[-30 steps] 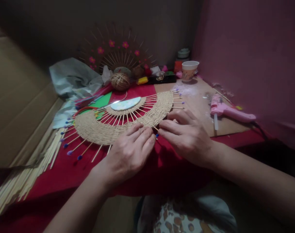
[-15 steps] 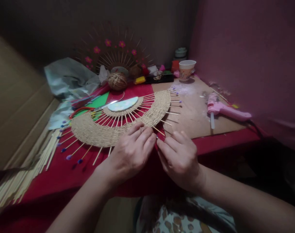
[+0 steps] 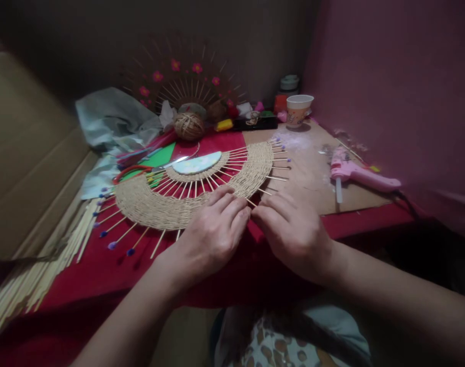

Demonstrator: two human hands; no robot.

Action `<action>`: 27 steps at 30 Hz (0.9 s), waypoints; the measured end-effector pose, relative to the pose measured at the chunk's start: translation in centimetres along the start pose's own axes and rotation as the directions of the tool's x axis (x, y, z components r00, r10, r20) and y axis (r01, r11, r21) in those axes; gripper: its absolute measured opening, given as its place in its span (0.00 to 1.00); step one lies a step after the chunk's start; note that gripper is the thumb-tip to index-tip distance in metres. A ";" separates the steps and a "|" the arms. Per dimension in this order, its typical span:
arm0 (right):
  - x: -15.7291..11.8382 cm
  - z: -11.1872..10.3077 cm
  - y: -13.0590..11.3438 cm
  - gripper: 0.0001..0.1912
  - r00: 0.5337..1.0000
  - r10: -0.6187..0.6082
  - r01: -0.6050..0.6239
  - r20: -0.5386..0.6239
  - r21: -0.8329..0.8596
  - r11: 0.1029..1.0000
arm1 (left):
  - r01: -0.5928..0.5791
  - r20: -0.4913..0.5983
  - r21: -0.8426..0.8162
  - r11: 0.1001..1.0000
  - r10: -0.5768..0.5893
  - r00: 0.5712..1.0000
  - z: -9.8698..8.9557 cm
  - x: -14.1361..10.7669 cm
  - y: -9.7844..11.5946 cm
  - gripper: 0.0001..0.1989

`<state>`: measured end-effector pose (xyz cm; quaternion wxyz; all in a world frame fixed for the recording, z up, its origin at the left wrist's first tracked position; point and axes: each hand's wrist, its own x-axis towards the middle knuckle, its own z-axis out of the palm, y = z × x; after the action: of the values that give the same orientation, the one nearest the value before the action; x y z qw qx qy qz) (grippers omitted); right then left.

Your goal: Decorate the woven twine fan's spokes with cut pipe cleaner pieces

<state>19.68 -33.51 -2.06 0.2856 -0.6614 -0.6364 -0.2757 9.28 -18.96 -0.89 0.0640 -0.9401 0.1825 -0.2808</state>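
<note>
A half-round woven fan [image 3: 152, 214] with thin sticks fanning out past its rim lies before me. Small blue and purple pompoms [image 3: 112, 245] tip several sticks on its left and far right; other sticks are bare. My left hand [image 3: 221, 229] is closed on the fan's near edge, fingers bent over the weave. The fingertips of my right hand [image 3: 293, 232] are pinched together at the end of a bare stick [image 3: 251, 203], hiding whatever is between them. A pale blue half-round piece [image 3: 197, 162] covers the fan's centre.
A pink glue gun [image 3: 364, 176] lies on a cardboard sheet [image 3: 305, 178] at right, near a paper cup [image 3: 299, 109]. Behind are a twine ball [image 3: 189, 126] and a flowered fan [image 3: 175, 65]. Scissors [image 3: 133, 172] and loose sticks [image 3: 60, 260] are leftward.
My right hand has moved slightly up, its fingertips now at the bare stick's end. A tiny pale spot seen between the hands is now hidden. The whole view has shifted a little.
</note>
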 end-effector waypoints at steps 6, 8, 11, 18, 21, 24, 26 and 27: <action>0.3 -0.3 0.4 0.11 0.972 0.225 -0.232 0.067 0.115 0.966 | 0.024 0.022 0.024 0.999 -0.025 0.999 -0.1 0.1 0.4 0.08; 0.1 -0.3 0.2 0.11 0.970 0.241 -0.244 0.037 0.130 0.961 | 0.029 0.014 0.027 0.999 -0.029 0.999 -0.2 0.1 0.5 0.08; -0.7 0.2 -0.3 0.12 0.980 0.196 -0.194 -0.046 0.044 0.980 | 0.028 0.004 0.041 0.999 -0.028 1.000 -0.3 0.1 0.7 0.08; -2.0 1.3 -1.1 0.08 0.987 0.062 -0.082 -0.145 -0.139 0.987 | 0.015 -0.009 0.063 0.998 -0.014 1.000 -0.1 0.1 1.0 0.10; -1.9 1.3 -1.5 0.09 0.981 0.135 -0.150 -0.139 -0.105 0.983 | 0.029 0.003 0.062 0.998 -0.029 1.000 -0.1 0.1 1.0 0.10; -1.7 1.5 -1.8 0.11 0.966 0.213 -0.222 -0.145 -0.051 0.974 | 0.040 -0.007 0.038 0.998 -0.039 0.999 0.0 0.1 1.0 0.10; -1.6 1.6 -1.9 0.12 0.957 0.245 -0.252 -0.152 -0.025 0.967 | 0.049 -0.016 0.021 0.999 -0.048 0.999 0.1 0.1 1.0 0.10; -1.6 1.6 -1.9 0.12 0.955 0.251 -0.258 -0.156 -0.022 0.966 | 0.057 -0.017 0.016 0.998 -0.057 0.998 0.2 0.2 1.0 0.10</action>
<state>17.72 -33.39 -4.31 0.3526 -0.7206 -0.5164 -0.2995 9.19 -19.97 -1.19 0.0621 -0.9420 0.1539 -0.2917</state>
